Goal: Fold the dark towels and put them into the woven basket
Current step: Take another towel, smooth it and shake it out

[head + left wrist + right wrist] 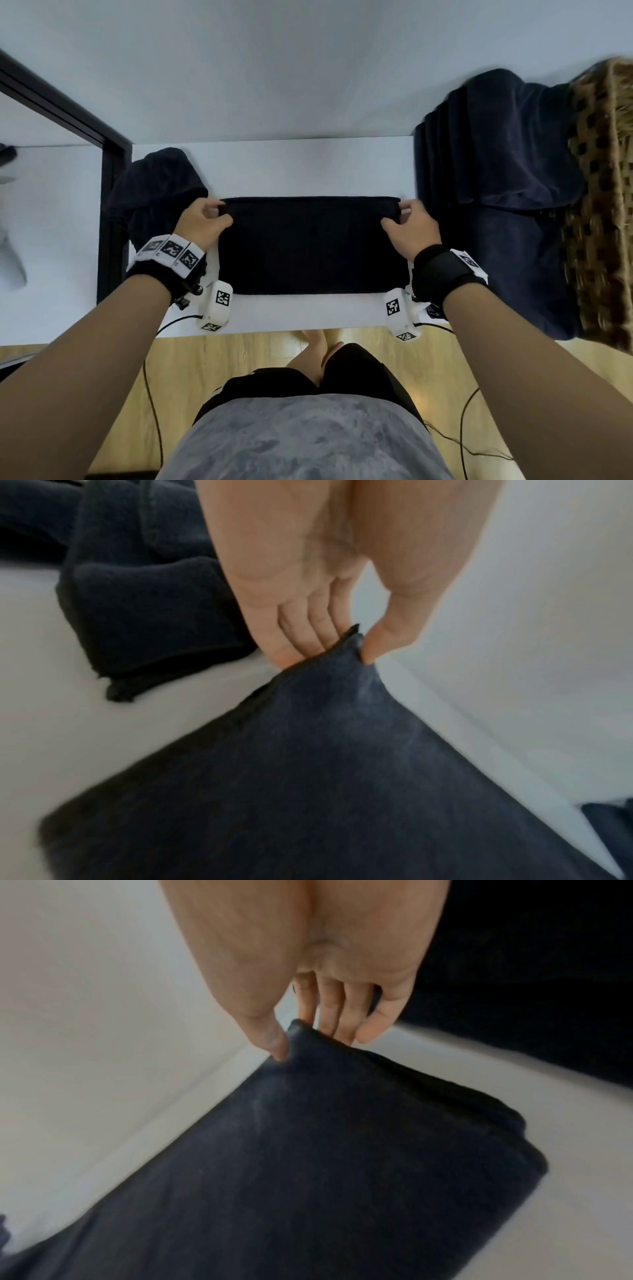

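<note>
A dark towel (310, 245) lies flat as a rectangle on the white table (291, 164). My left hand (209, 219) pinches its far left corner between thumb and fingers; the left wrist view shows that corner (352, 639) lifted slightly. My right hand (409, 222) pinches the far right corner (298, 1031) the same way. The woven basket (603, 205) stands at the right edge of the head view, with dark towels (496, 171) draped over its near side. A crumpled dark towel (154, 192) lies to the left of my left hand.
A black frame (109, 205) borders the table on the left. The table's near edge runs just behind my wrists, with wooden floor (239, 353) and cables below. A pale wall (308, 68) rises behind the table.
</note>
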The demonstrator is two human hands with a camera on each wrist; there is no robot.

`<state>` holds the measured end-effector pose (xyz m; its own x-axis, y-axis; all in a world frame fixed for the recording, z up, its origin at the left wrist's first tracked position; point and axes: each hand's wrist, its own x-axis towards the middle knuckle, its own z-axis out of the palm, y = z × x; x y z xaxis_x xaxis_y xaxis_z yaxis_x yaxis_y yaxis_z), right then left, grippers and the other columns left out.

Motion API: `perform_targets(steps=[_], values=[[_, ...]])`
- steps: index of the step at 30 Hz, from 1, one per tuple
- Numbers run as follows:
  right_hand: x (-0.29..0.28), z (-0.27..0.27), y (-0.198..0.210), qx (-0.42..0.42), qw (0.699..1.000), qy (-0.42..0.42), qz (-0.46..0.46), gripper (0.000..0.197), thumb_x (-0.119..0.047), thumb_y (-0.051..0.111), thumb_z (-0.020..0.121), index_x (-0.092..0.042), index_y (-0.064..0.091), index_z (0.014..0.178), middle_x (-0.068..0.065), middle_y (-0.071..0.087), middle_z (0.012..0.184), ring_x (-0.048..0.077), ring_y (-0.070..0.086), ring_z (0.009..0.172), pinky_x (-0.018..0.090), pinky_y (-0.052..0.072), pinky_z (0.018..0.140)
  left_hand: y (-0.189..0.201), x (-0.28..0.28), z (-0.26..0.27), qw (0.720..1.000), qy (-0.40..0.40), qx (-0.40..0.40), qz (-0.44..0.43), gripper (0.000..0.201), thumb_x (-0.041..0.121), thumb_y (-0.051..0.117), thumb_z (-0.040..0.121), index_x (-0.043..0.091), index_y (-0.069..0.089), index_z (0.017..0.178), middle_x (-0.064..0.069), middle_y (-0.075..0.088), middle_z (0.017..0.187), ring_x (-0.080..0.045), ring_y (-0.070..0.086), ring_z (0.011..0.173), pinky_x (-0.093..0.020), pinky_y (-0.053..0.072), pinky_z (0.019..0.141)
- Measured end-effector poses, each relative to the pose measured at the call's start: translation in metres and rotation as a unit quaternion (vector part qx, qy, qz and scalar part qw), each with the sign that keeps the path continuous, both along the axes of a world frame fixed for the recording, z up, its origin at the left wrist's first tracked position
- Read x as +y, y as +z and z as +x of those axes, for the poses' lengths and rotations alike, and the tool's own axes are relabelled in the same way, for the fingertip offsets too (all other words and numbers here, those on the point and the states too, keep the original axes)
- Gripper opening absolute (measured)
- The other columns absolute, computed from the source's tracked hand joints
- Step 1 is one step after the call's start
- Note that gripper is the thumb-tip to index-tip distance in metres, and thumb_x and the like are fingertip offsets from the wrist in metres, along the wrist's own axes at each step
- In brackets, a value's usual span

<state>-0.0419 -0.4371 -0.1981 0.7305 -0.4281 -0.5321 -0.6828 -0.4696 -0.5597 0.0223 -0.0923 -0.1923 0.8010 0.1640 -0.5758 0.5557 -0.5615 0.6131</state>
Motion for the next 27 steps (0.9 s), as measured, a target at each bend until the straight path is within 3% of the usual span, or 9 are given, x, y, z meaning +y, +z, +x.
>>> perform_targets(steps=[2,4,7,11,14,18,20,23,27], values=[[0.000,-0.004,-0.007,0.028,0.999,0.013,-0.010,0.043,-0.025,0.063,0.090,-0.011,0.052,0.129,0.005,0.063,0.122,0.023,0.058,0.114,0.025,0.044,0.093,-0.007,0.002,-0.004,0.999,-0.018,0.024,0.033,0.040,0.016,0.069,0.087,0.007,0.058,0.124,-0.006,0.061,0.114,-0.021,0.059,0.106,-0.027,0.043,0.093],[0.000,-0.006,-0.013,0.036,0.999,0.016,-0.025,0.040,-0.024,0.061,0.092,-0.009,0.054,0.129,0.009,0.062,0.126,0.027,0.057,0.117,0.030,0.043,0.098,-0.012,0.004,-0.008,0.998,-0.025,0.034,0.048,0.036,0.020,0.069,0.088,0.003,0.061,0.119,-0.009,0.064,0.114,-0.025,0.061,0.107,-0.032,0.045,0.096],[-0.002,-0.001,-0.014,0.045,0.998,0.021,-0.050,0.031,-0.020,0.056,0.093,-0.006,0.057,0.120,0.012,0.065,0.116,0.029,0.059,0.107,0.027,0.041,0.086,-0.012,0.006,-0.007,0.999,-0.006,0.022,0.031,0.021,0.022,0.064,0.090,0.007,0.064,0.105,-0.007,0.066,0.102,-0.024,0.062,0.097,-0.037,0.049,0.092],[-0.004,0.006,-0.012,0.044,0.998,-0.019,-0.048,0.027,-0.016,0.056,0.091,-0.006,0.052,0.116,0.013,0.062,0.111,0.026,0.055,0.093,0.023,0.035,0.076,-0.011,0.009,-0.004,0.999,0.012,-0.026,-0.018,0.014,0.025,0.063,0.092,0.014,0.063,0.100,0.002,0.066,0.097,-0.015,0.061,0.091,-0.024,0.047,0.077],[0.001,0.005,-0.009,0.032,0.996,-0.012,-0.088,0.037,-0.011,0.063,0.088,-0.004,0.045,0.119,0.018,0.057,0.119,0.033,0.058,0.105,0.025,0.037,0.076,-0.016,0.009,-0.005,0.998,-0.015,-0.027,0.048,0.027,0.031,0.068,0.089,0.019,0.063,0.113,0.002,0.066,0.110,-0.013,0.061,0.100,-0.029,0.047,0.090],[0.016,-0.003,-0.005,-0.037,0.976,0.085,-0.197,0.032,-0.007,0.066,0.085,-0.003,0.048,0.112,0.019,0.050,0.116,0.035,0.057,0.098,0.034,0.045,0.078,-0.021,-0.002,-0.007,0.988,-0.035,-0.010,0.151,0.052,0.035,0.079,0.077,0.006,0.061,0.116,-0.007,0.066,0.111,-0.023,0.063,0.101,-0.028,0.046,0.084],[0.022,-0.009,-0.008,-0.025,0.977,0.116,-0.175,0.027,-0.012,0.064,0.089,-0.008,0.049,0.111,0.015,0.052,0.113,0.027,0.055,0.089,0.031,0.041,0.071,-0.022,-0.008,-0.010,0.983,-0.049,0.030,0.175,0.051,0.035,0.081,0.075,0.003,0.063,0.110,-0.010,0.067,0.105,-0.027,0.064,0.098,-0.029,0.048,0.079],[0.025,-0.021,-0.013,0.044,0.988,0.102,-0.104,0.044,-0.024,0.065,0.090,-0.016,0.046,0.129,0.014,0.053,0.118,0.021,0.050,0.091,0.028,0.041,0.075,-0.021,-0.011,-0.015,0.981,-0.054,0.082,0.165,0.032,0.032,0.077,0.075,0.005,0.065,0.087,-0.006,0.065,0.079,-0.028,0.066,0.085,-0.026,0.044,0.058],[0.026,-0.031,-0.014,0.054,0.989,0.122,-0.068,0.060,-0.026,0.072,0.085,-0.021,0.043,0.137,0.011,0.054,0.119,0.025,0.056,0.104,0.024,0.038,0.082,-0.012,-0.007,-0.019,0.980,-0.066,0.136,0.127,0.027,0.033,0.073,0.076,0.009,0.067,0.086,-0.005,0.065,0.081,-0.027,0.065,0.084,-0.028,0.047,0.067]])
